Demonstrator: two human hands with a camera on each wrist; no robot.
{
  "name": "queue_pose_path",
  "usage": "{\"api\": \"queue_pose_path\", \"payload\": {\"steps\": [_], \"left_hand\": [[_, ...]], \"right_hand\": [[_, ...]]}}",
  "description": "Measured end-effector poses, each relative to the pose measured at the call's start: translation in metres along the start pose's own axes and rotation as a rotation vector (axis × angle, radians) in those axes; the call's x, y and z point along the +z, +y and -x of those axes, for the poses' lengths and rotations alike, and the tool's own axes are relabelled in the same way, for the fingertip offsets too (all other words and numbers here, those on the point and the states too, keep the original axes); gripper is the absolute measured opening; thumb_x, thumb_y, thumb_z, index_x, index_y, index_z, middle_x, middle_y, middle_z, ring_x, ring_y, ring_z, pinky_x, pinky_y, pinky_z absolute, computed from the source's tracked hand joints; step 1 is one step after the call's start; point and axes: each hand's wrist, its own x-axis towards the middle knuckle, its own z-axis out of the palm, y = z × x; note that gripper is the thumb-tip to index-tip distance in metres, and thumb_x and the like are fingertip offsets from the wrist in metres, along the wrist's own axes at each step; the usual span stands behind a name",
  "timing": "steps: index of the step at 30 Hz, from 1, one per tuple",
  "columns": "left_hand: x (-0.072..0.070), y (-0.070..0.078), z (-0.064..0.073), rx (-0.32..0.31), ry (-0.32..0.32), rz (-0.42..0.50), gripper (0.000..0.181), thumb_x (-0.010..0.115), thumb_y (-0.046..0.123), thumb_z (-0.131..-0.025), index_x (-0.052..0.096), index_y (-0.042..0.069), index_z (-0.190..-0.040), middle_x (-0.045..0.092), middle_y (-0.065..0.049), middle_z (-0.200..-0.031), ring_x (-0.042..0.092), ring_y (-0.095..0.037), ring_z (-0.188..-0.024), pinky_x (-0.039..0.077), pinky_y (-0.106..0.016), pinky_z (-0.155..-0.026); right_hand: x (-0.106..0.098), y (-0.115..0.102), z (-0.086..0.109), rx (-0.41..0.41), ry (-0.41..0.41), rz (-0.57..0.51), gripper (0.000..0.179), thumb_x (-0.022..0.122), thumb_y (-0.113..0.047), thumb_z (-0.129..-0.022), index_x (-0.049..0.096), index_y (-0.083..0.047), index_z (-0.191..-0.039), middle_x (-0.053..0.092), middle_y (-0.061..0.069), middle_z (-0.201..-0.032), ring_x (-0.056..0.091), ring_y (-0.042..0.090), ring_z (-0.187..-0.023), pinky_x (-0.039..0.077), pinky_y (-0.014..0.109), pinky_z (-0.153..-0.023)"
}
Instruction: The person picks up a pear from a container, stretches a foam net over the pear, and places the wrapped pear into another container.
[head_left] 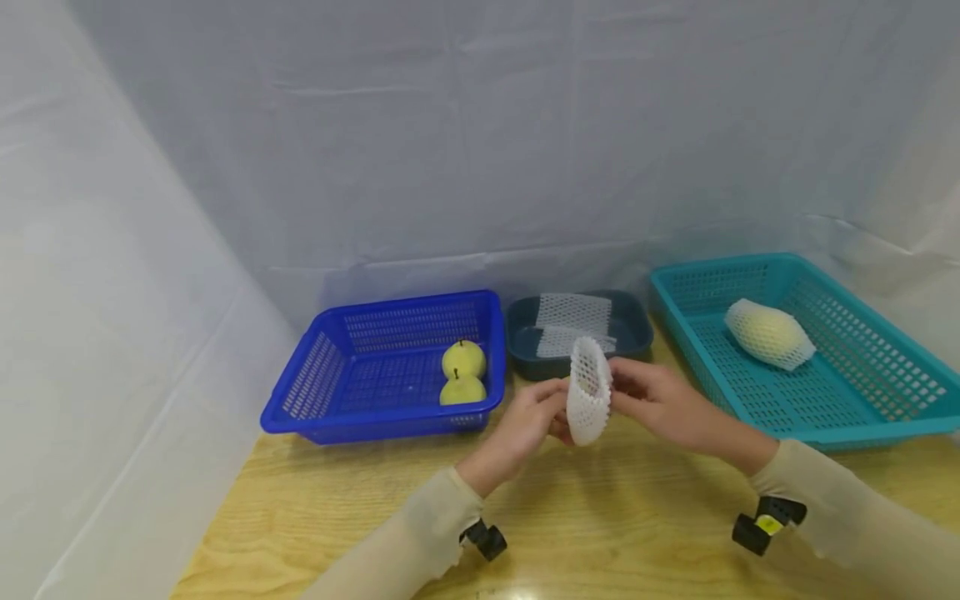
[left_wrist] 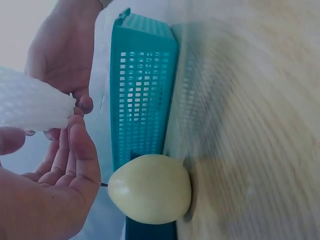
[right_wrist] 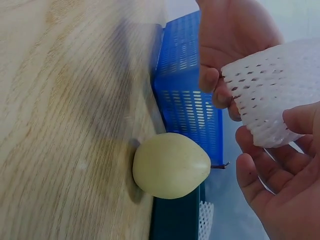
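Note:
A white foam net sleeve is held between both hands above the table, one jagged edge facing down in the wrist views. My left hand grips its left side with thumb and fingers. On the opposite side, my right hand pinches it, the thumb lying on the mesh and fingers behind in the right wrist view. Below the sleeve, a pale yellow pear stands stem up on the wooden table; in the head view it is hidden behind the sleeve and hands.
At left, a blue basket contains two pears. Flat foam nets lie in a dark tray at the back. A teal basket on the right has a net-wrapped pear inside. Plastic sheeting hangs behind.

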Motion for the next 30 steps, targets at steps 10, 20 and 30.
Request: {"api": "queue_pose_path", "payload": {"steps": [10,20,30], "left_hand": [[-0.001,0.0,-0.001,-0.17,-0.087,0.098,0.033,0.052,0.017,-0.102,0.059,-0.003,-0.128,0.066,-0.001,-0.089,0.062,-0.011,-0.074,0.052,-0.025,-0.067],[-0.001,-0.001,0.0,-0.19,-0.159,0.143,0.034,0.056,0.012,-0.097,0.051,-0.002,-0.128,0.064,-0.002,-0.089,0.061,-0.01,-0.071,0.051,-0.023,-0.063],[0.001,-0.005,-0.002,-0.122,-0.151,0.221,0.031,0.055,0.004,-0.098,0.048,0.0,-0.128,0.063,0.001,-0.085,0.059,-0.012,-0.069,0.051,-0.024,-0.062]], "right_hand": [[0.005,0.005,-0.001,0.012,0.021,0.001,0.023,0.06,-0.009,-0.101,0.064,-0.01,-0.123,0.069,0.009,-0.118,0.066,0.013,-0.096,0.057,0.03,-0.076],[0.01,0.009,-0.003,-0.008,0.063,0.036,0.029,0.059,-0.008,-0.1,0.063,-0.008,-0.129,0.07,0.007,-0.121,0.064,0.014,-0.108,0.054,0.032,-0.088],[0.013,0.003,-0.005,0.116,0.061,-0.009,0.037,0.056,-0.012,-0.102,0.054,-0.009,-0.139,0.062,0.014,-0.135,0.057,0.031,-0.118,0.051,0.042,-0.09]]}}
